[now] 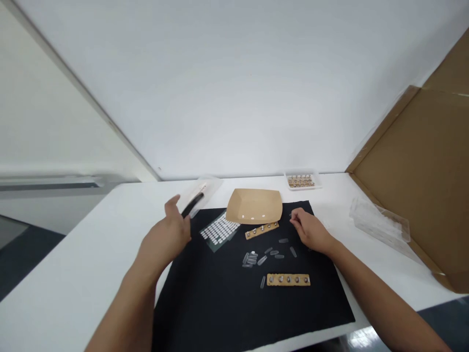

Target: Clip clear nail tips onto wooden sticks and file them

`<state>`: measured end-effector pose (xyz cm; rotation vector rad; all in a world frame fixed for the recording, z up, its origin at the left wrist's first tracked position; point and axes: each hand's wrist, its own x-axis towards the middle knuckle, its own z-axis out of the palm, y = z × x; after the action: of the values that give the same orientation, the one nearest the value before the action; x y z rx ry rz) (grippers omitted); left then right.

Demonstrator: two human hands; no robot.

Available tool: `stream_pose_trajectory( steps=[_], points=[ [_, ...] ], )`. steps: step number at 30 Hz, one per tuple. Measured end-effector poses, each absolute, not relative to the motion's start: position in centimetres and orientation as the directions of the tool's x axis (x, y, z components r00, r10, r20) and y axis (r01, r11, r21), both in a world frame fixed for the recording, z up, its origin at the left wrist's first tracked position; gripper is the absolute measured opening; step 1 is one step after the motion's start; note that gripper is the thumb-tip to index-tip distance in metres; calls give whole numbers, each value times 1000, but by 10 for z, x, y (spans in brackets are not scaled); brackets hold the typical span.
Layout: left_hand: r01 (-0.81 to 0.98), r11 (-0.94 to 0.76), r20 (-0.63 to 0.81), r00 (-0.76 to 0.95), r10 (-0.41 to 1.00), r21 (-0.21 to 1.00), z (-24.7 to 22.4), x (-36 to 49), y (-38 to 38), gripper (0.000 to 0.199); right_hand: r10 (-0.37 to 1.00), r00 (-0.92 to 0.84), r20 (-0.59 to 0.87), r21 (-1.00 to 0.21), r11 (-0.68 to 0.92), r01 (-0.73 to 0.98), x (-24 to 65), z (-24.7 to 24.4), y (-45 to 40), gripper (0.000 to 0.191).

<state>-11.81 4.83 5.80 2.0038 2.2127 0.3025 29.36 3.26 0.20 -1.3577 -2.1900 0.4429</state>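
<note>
The left hand (169, 237) is closed around a slim black tool (193, 204), which looks smooth and dark, a little like a pen, and points obliquely up toward a clear plastic bag (209, 187) with small reddish print. The right hand (310, 231) is near the right edge of the black mat (216, 308), with its fingers bent and the fingertips brought together; I cannot tell whether something small is pinched there. Between the two hands, and nearer to the person, the clear false nail tips (262, 260) are scattered on the mat. They are transparent, long and narrow, with pale shining edges; several lie touching in a small pile at the left, with one white oval tab (252, 253) there, while others lie apart, turned in various directions. One nail tip rests just beside the lower wooden strip (288, 280), which is light brown and carries five round shiny metal studs in a row. The upper wooden strip (261, 230), similar but tilted, lies just before the brown paper tray (254, 201). Beside this tray, at its left, is a sheet of white oval stickers (219, 230) on dark green backing.
</note>
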Motion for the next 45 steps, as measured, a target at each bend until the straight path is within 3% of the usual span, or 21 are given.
stream_pose_trajectory(
  steps=[3, 11, 15, 19, 26, 36, 45],
  points=[
    [966, -40, 84, 19, 996, 257, 63, -101, 43, 65, 922, -258, 290, -577, 383, 721, 294, 3, 32, 4],
    [918, -384, 109, 374, 921, 102, 40, -59, 35, 47, 928, -187, 322, -614, 355, 705, 298, 2, 30, 5],
    [911, -407, 95, 400, 911, 66, 23, -47, 38, 44, 915, -153, 373, -625, 370, 687, 296, -2, 35, 4],
    [914, -382, 104, 370, 923, 137, 23, -43, 41, 37, 903, -169, 396, -676, 411, 612, 294, -5, 38, 7],
    [900, -369, 122, 349, 929, 230, 26, -47, 41, 39, 928, -238, 285, -793, 368, 485, 293, -7, 38, 6],
    [907, -407, 182, 385, 905, 104, 18, -39, 37, 38, 922, -327, 208, -733, 368, 572, 296, 0, 34, 5],
    [842, -516, 377, 432, 819, 157, 40, -50, 31, 39, 869, -426, 251, -662, 475, 580, 289, 7, 30, 3]
  ],
)
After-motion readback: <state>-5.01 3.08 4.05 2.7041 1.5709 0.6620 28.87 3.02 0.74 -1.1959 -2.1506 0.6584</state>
